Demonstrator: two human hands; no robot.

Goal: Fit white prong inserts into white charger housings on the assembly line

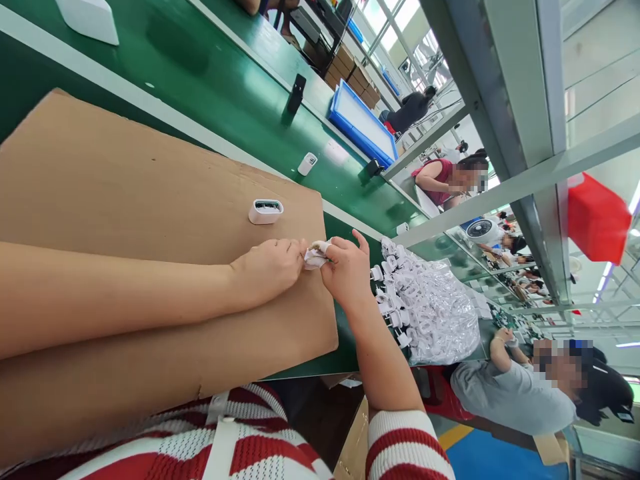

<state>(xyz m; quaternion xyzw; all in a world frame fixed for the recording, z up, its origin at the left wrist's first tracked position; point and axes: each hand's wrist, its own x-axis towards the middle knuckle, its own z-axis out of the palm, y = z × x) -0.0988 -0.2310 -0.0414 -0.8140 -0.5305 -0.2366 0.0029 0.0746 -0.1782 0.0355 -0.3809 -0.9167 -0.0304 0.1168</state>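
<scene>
My left hand (270, 270) reaches in from the left over the cardboard sheet, its fingers curled closed. My right hand (350, 270) meets it near the sheet's right end, thumb and finger pinched, other fingers raised. Between the fingertips is a small white piece (315, 257), which both hands grip; its exact kind is partly hidden by the fingers. A white oval charger housing (266, 212) with an open end lies on the cardboard (150, 193), just beyond my left hand and apart from it.
Right of my hands lies a clear plastic bag (440, 313) with many white plug parts spilling out. On the green bench (215, 87) beyond sit another white housing (307, 164), a black part (297, 93) and a blue tray (363, 123). A co-worker in grey (515, 397) sits at right.
</scene>
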